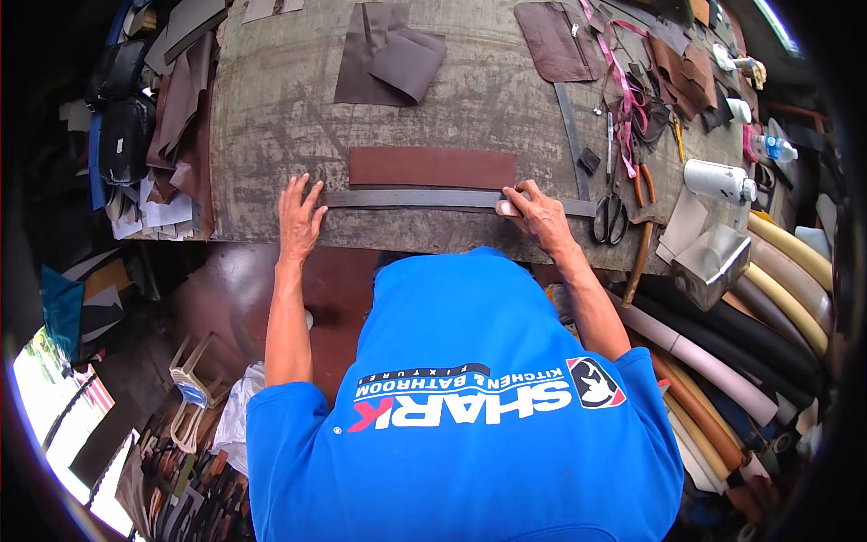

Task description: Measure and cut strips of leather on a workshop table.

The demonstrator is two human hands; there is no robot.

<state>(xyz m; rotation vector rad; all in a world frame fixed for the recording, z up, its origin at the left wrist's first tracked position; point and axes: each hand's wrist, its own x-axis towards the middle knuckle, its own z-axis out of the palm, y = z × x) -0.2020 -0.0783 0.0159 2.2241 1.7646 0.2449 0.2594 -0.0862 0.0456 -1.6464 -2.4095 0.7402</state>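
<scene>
Nearest was the person's blue shirt [461, 483]; it hid part of the table's near edge, and its lower part was cut off by the frame. On it stood large white and red letters [465, 399], upside down but readable, beside a small emblem. On the table [262, 135], the left hand [300, 217] had its fingers spread wide at the left end of a grey ruler [415, 198]; whether the ruler continued under them was not clear. The right hand [540, 217] kept its fingers narrow and bent over the ruler; one cannot tell if they held the small pale thing [508, 209] near the thumb. A brown strip [432, 167] lay just beyond the ruler, between the hands. Right of them were scissors [611, 219] and a white bottle [718, 181], whose marks were too small to read. Farther lay a folded dark piece [406, 63].
</scene>
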